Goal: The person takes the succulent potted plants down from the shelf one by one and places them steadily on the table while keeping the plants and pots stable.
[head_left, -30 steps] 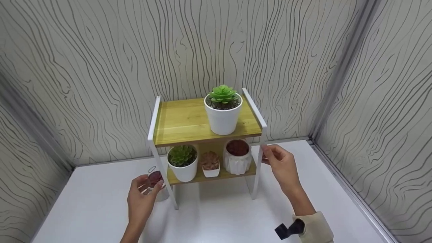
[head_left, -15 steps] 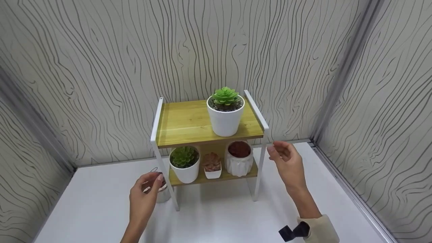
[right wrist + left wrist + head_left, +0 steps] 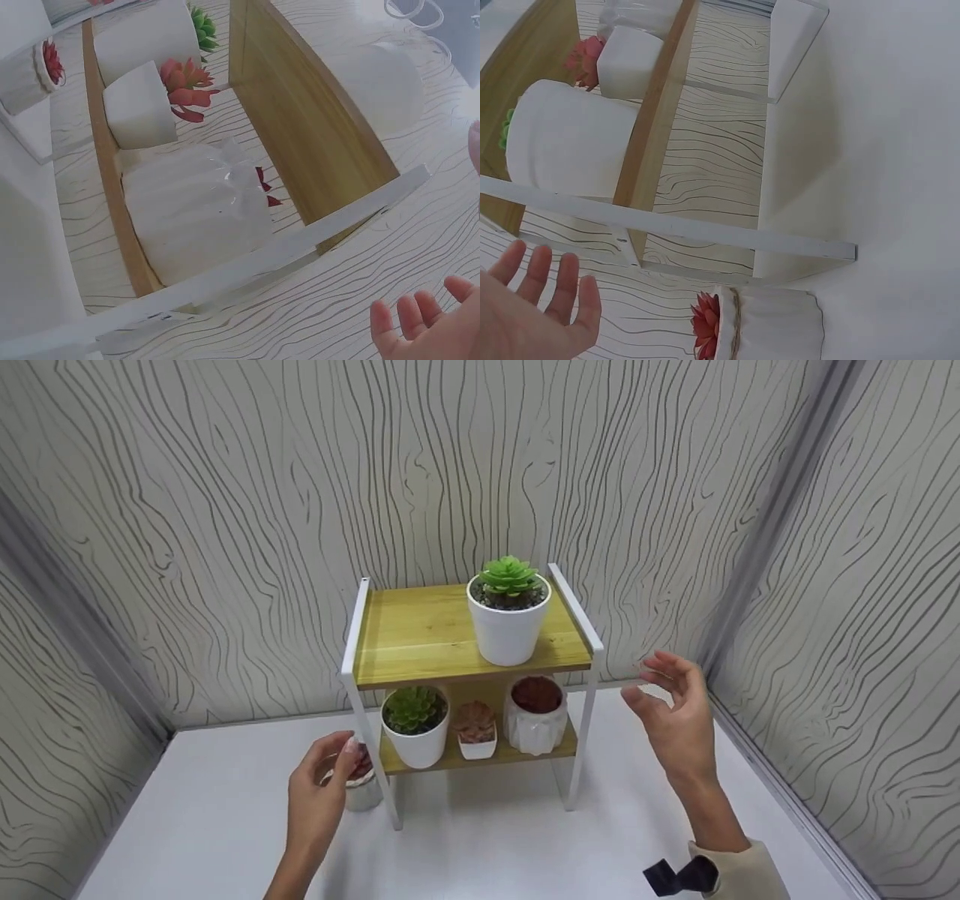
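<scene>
A two-tier shelf (image 3: pixel 405 622) with wooden boards and a white frame stands on the white table. My left hand (image 3: pixel 316 791) is at its left side, fingers loosely bent, holding nothing. In the left wrist view its fingertips are close to the white frame bar (image 3: pixel 705 225). Behind this hand, a small white pot with a red succulent (image 3: pixel 364 793) stands on the table, partly hidden. A cord circles that pot in the left wrist view. To the right of the shelf, apart from it, my right hand (image 3: pixel 684 727) hovers with relaxed, spread fingers and nothing in them.
On the upper board stands a white pot with a bright green succulent (image 3: pixel 510 622). The lower board carries a green succulent pot (image 3: pixel 420 746), a small square pot (image 3: pixel 478 748) and a ribbed white pot (image 3: pixel 535 727). Wood-grain patterned walls (image 3: pixel 450 472) enclose the table.
My right hand has left the right post, moving right and slightly up while its fingers spread. The left hand stays near the left post, its thumb a little higher. The view has shifted slightly.
</scene>
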{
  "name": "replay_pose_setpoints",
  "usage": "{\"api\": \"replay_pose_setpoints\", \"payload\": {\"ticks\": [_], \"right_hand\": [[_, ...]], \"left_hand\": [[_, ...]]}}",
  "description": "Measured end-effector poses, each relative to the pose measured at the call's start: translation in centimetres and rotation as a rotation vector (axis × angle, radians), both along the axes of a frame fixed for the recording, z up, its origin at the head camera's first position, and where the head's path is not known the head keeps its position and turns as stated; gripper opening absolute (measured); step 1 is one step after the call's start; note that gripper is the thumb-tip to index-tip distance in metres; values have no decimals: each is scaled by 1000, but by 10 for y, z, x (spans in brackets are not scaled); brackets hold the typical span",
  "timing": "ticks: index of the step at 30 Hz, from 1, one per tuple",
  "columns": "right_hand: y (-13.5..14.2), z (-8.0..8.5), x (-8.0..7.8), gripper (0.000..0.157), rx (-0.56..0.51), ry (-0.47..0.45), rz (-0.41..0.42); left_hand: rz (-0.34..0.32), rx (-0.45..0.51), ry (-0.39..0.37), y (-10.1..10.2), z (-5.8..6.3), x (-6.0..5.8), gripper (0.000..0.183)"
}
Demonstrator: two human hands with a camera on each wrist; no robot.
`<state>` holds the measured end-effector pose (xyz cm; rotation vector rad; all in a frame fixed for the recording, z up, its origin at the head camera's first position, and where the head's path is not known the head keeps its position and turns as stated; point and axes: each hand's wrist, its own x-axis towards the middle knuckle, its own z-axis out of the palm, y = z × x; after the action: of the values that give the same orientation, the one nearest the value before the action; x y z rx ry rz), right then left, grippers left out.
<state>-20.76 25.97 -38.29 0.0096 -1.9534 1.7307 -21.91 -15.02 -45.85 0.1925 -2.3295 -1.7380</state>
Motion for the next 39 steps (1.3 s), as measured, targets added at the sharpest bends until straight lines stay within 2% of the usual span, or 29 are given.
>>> {"api": "replay_pose_setpoints", "payload": {"ticks": [5,8,17,22,26,32,39], "right_hand": [[2,14,4,91,1,65,45],[3,24,7,102,40,68,68],[-3,50,23,118,292,22,115],[-13,74,31,122,417,30,135],[-21,92,34,127,519,17,186],[-31,111,29,131,566,-42,263],[-38,122,7,128,564,-144,319]], "left_hand": [[-7,45,24,0,2,1,42],[-18,72,39,1,2,0,42],[-16,110,75,3,5,-2,36],[-17,146,69,5,10,-3,38],[-2,159,65,5,11,-4,38],[-13,136,60,6,11,-5,37],[-9,148,45,8,9,-5,41]]}}
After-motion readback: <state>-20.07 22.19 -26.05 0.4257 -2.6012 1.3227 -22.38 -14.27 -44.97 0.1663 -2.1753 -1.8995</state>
